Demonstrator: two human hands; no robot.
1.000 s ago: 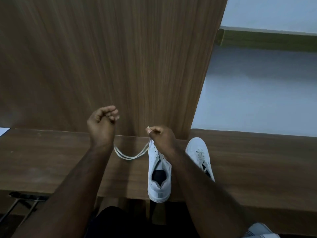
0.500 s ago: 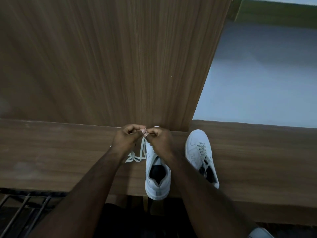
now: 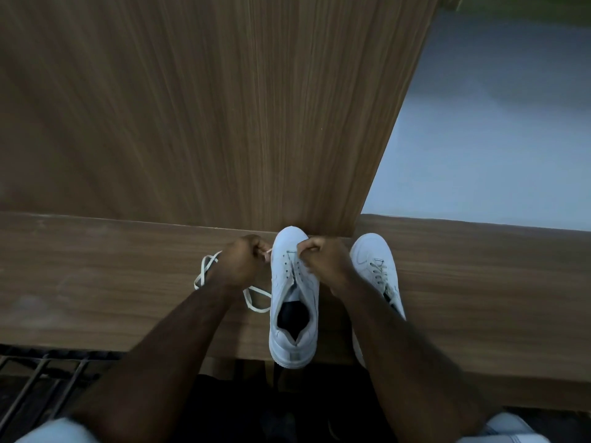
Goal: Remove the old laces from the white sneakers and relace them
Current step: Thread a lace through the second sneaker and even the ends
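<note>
A: Progress on the relacing?

B: Mixed. The near sneaker [image 3: 292,302] stands on the wooden surface [image 3: 96,282], toe toward the back panel, heel over the front edge. Most eyelets look bare; one lace bar shows across the lowest pair, so by my reading the threading has only just begun. The second sneaker [image 3: 375,266], just beside it to the right, is laced up. Old or new lace there, cannot tell.

A: Hands?

B: Both curled, one on each side of the near sneaker's toe end. Left hand [image 3: 240,263] pinches a lace tip. Right hand [image 3: 323,260] is closed over the eyelet row, apparently gripping the other end; that end is hidden. The slack of the lace [image 3: 204,273] loops on the surface to the left.

A: What is left?

B: Nearly all rows on the near sneaker, judging by the empty holes.

A: Setting?

B: Dim room. A tall wood-grain panel [image 3: 192,107] rises behind the surface, a pale wall [image 3: 495,139] to the right, a dark metal grate [image 3: 38,385] low at left.
</note>
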